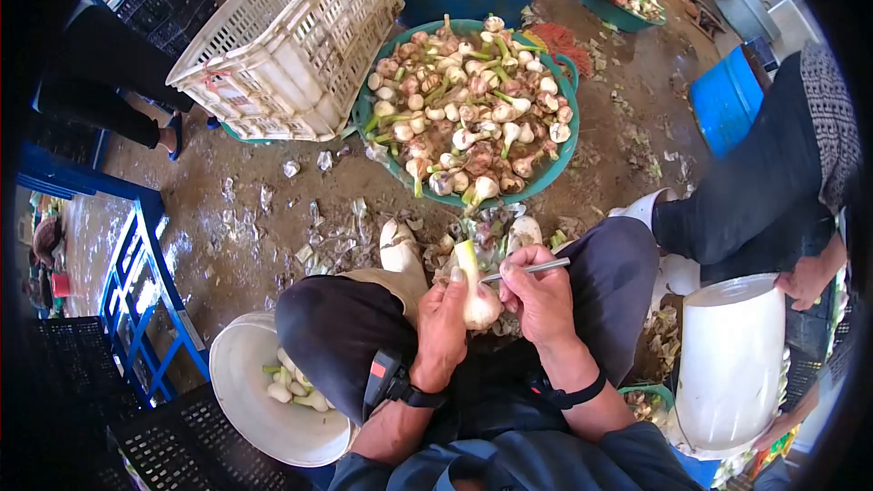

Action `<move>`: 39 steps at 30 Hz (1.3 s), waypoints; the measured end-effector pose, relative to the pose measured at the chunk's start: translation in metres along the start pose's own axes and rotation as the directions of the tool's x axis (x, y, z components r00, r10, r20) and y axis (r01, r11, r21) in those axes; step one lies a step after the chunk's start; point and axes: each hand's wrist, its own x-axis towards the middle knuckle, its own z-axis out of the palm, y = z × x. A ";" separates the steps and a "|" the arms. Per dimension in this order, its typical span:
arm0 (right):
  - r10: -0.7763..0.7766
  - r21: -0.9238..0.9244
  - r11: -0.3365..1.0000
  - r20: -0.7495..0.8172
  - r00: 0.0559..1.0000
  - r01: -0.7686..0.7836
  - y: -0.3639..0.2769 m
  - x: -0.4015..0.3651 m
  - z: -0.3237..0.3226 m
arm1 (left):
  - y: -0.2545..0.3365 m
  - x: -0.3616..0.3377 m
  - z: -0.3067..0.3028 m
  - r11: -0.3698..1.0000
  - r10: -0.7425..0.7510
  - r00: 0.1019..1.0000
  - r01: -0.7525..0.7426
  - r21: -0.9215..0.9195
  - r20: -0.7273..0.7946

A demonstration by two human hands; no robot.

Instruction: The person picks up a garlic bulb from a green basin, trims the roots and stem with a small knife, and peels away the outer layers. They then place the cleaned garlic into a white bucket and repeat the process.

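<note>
My left hand (443, 325) is closed round a garlic bulb (482, 306) with a short yellow-green stem pointing up, held above my lap. Just to the right, my right hand (538, 302) grips a thin metal tool (548, 265), whose far end meets the bulb near the base of the stem. Beyond my feet stands a wide green basin (568, 150) heaped with garlic bulbs. By my left knee, a white bucket (238, 400) leans with several pale peeled bulbs (296, 386) inside.
A white plastic crate (318, 45) tilts beside the basin. Peelings litter the wet floor (218, 209). At the right, a seated co-worker's hand (812, 275) touches a white bucket (733, 364). A blue metal frame (164, 282) and black crates (214, 441) stand at the left.
</note>
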 end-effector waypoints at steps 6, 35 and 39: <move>0.018 -0.035 0.999 0.109 0.994 -0.014 -0.002 0.000 -0.008 | -0.003 0.000 -0.004 0.999 -0.009 1.000 0.009 0.052 -0.010; -0.195 -0.016 0.974 0.449 0.872 0.226 -0.010 0.018 -0.008 | 0.025 -0.008 -0.006 0.995 0.082 0.997 -0.082 0.054 0.005; -0.250 -0.177 0.942 0.203 0.947 0.286 -0.006 0.030 -0.035 | 0.044 -0.012 -0.004 0.985 0.152 0.982 -0.142 -0.097 0.112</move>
